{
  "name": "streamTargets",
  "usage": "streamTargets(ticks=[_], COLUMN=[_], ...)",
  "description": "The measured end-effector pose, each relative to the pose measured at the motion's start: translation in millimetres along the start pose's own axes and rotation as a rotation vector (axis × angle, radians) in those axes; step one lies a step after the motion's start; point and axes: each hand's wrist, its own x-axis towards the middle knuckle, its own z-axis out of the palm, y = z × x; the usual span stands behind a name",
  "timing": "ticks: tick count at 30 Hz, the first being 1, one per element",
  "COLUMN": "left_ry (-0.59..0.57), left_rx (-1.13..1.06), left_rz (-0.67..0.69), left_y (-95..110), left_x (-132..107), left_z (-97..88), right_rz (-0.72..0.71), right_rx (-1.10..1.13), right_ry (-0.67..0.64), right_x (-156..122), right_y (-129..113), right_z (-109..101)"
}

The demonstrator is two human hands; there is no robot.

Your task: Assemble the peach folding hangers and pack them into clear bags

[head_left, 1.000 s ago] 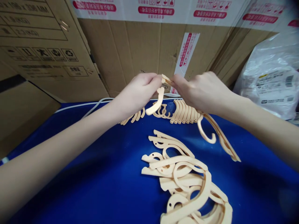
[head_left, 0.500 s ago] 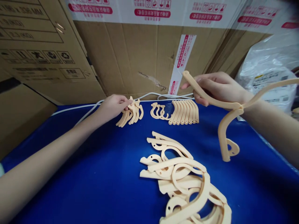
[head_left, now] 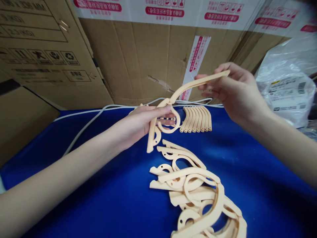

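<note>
A beige plastic folding hanger (head_left: pixel 198 82) is held up between my hands above the blue table. My left hand (head_left: pixel 138 122) pinches it around the middle joint, with the thumb on top; the curved hook (head_left: pixel 177 120) hangs beside the fingers. One hanger arm (head_left: pixel 151 138) points down from that hand, and a rounded piece with a hole sits at its side. My right hand (head_left: pixel 237 86) grips the far end of the other arm, which slants up to the right. Small loose parts lie behind my left hand, mostly hidden by it.
A pile of folding hangers (head_left: pixel 193 171) lies at the front on the blue table (head_left: pixel 99 198). At the back stands a row of curved hanger arms (head_left: pixel 196 119). A white cable (head_left: pixel 89 127), cardboard boxes (head_left: pixel 138 56) and a clear plastic bag (head_left: pixel 284 86) border the table.
My left hand has left the small parts at the back and taken hold of the hanger's middle. The hanger has moved left and turned; my right hand now grips one arm's end.
</note>
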Motion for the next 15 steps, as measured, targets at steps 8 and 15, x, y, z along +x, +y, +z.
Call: streamTargets(ticks=[8,15], left_ry=[-0.085,-0.135], left_rx=[-0.152,-0.246], left_rz=[-0.131,-0.217], left_y=[8.4,19.2], left_x=[-5.9,-11.8], left_z=[10.6,21.6], right_rz=[-0.622,-0.447], right_rx=[-1.233,-1.215], right_ry=[-0.321,-0.287], right_x=[-23.6,-29.3], right_y=[9.7,11.5], right_z=[-7.0,-2.4])
